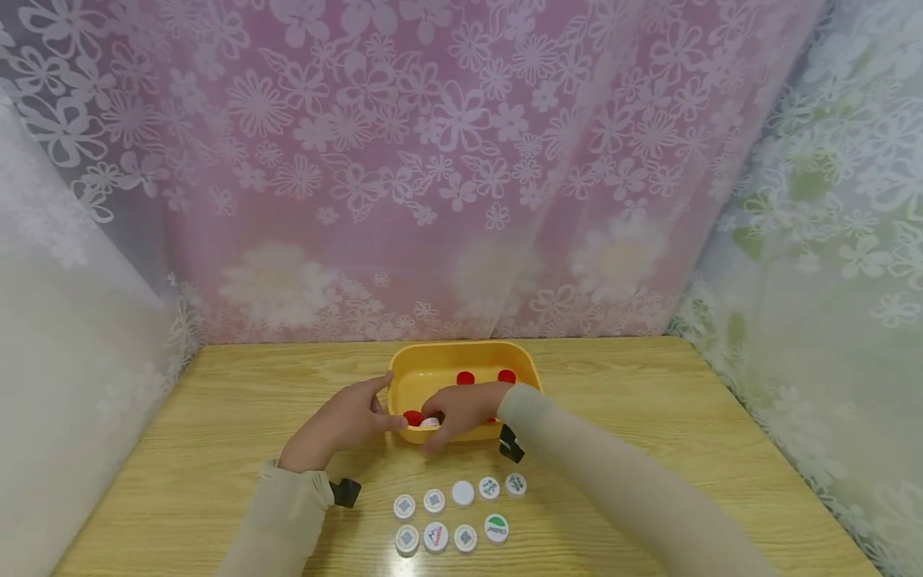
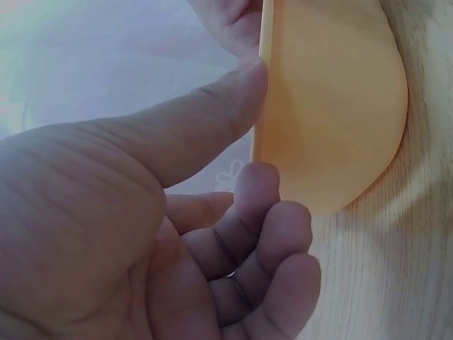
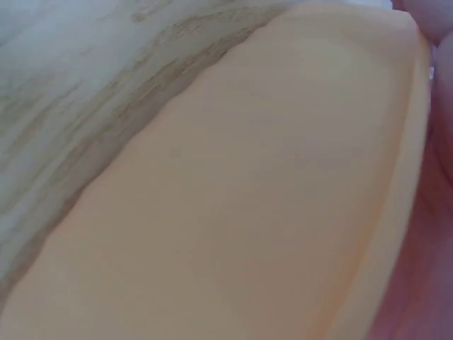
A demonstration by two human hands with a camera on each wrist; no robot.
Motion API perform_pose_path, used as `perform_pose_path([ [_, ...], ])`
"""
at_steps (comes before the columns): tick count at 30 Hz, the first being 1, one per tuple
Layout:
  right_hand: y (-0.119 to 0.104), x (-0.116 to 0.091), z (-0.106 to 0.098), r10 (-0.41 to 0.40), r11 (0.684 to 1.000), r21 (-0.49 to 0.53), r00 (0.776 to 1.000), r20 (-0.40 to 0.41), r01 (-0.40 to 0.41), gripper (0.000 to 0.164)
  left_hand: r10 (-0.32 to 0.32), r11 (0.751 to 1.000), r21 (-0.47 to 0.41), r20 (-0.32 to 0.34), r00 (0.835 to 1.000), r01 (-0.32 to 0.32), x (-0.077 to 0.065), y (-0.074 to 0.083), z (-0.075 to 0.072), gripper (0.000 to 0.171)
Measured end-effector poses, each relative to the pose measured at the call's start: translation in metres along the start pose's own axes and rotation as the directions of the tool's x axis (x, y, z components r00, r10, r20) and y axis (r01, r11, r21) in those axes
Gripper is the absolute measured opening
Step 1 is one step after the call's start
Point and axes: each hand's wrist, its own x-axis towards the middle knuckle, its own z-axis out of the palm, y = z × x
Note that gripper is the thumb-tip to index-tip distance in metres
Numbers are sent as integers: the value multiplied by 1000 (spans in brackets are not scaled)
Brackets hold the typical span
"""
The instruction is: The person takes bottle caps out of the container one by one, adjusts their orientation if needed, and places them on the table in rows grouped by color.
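A yellow plastic tub (image 1: 433, 358) stands near the back of the table with red bottle caps (image 1: 465, 377) and a white bottle cap (image 1: 430, 422) in it. My left hand (image 1: 353, 421) holds the tub's left end. In the left wrist view its thumb (image 2: 241, 92) lies on the rim and the other fingers curl by the outer wall. My right hand (image 1: 461, 407) reaches over the front rim, its fingers at the white cap in the front left corner. Whether they pinch that cap is hidden. The right wrist view shows mostly the tub's outer wall (image 3: 233, 184).
Two rows of white caps (image 1: 463, 494) lie on the wooden table (image 1: 620, 401) in front of the tub, some with printed tops. Floral curtains (image 1: 461, 160) hang behind and at both sides. Each wrist carries a small black camera (image 1: 346, 492).
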Motion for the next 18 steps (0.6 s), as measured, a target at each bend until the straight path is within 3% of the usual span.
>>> perform_pose_path([
  [4,2,-9,-5,-16,999,52,1000,22,14,26,-10,1000,9,-2,1000,10,1,0,1,87],
  [9,6,-24,-13,-3,999,39,1000,28,2,19,-1,1000,5,-2,1000,1,2,-1,4,88],
  [13,11,-35,-22,16,989,144,998,53,-24,25,-3,1000,8,-6,1000,3,2,-1,4,89],
  [18,18,-40,-27,-31,974,226,995,91,9,30,-11,1000,21,-7,1000,11,1,0,4,90],
])
